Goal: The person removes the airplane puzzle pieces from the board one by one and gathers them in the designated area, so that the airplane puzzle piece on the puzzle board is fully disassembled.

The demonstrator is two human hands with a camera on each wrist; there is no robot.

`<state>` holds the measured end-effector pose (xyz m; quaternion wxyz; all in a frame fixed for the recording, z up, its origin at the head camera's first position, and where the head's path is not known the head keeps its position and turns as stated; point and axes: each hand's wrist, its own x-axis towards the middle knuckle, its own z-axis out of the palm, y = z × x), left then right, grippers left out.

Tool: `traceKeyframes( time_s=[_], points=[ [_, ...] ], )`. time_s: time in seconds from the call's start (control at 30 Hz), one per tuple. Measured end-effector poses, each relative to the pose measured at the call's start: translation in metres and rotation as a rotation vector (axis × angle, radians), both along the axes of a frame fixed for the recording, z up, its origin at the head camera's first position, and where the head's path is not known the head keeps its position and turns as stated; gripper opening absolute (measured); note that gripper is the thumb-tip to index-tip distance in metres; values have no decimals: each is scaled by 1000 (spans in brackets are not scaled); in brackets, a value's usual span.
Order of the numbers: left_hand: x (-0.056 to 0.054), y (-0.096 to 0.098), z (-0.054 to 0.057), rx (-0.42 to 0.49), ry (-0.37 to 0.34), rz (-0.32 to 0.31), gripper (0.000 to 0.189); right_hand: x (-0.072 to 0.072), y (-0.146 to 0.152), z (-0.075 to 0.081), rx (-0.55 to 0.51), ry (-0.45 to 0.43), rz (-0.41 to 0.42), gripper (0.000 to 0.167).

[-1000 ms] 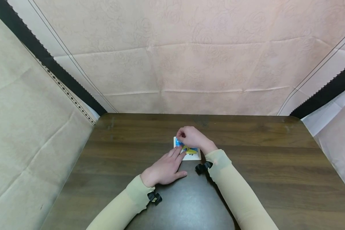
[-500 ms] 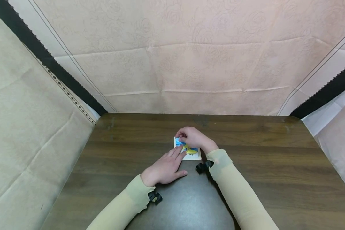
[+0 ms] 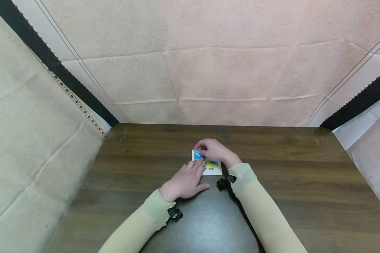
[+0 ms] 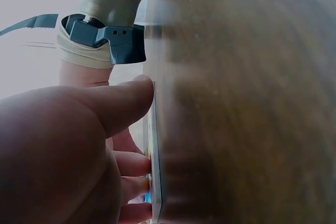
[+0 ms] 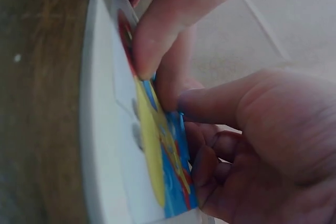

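A small flat board (image 3: pixel 213 172) with a white rim bears a picture in blue, yellow and red. Straight fingers of my left hand (image 3: pixel 188 181) rest across the picture, its thumb spread off to the side. At the board's far left part, my right hand (image 3: pixel 216 151) bends over the blue area. In the right wrist view its thumb (image 5: pixel 220 100) meets the blue edge, with the other fingers curled close below. Whether they hold a separate blue piece cannot be made out. Only the board's thin edge (image 4: pixel 156 171) shows in the left wrist view.
The board lies on a brown wood-grain table (image 3: pixel 288 175). Behind it hangs a pale patterned cloth (image 3: pixel 209 70), with more cloth at both sides. Small black cameras sit on the left wrist (image 3: pixel 175 213) and the right wrist (image 3: pixel 226 182).
My left hand has shifted slightly right and away from me. The right thumb has straightened over the blue area since one second ago; the board stays in nearly the same place.
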<state>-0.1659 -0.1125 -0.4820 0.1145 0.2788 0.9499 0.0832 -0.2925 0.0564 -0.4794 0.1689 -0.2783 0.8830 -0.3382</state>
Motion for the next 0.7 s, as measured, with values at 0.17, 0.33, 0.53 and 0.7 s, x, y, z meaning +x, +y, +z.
traceKeyframes(
  time_s=[0.17, 0.33, 0.53, 0.7],
  points=[
    [1, 1, -2, 9, 5, 10, 78, -3, 2, -3, -15, -13, 12, 15],
    [1, 1, -2, -12, -3, 27, 78, -5, 5, -5, -37, -26, 1, 14],
    [1, 2, 3, -24, 5, 28, 76, -7, 7, -5, -60, -38, -15, 14],
    [0, 2, 3, -20, 5, 24, 76, -8, 9, -6, -82, -57, -14, 14]
  ],
)
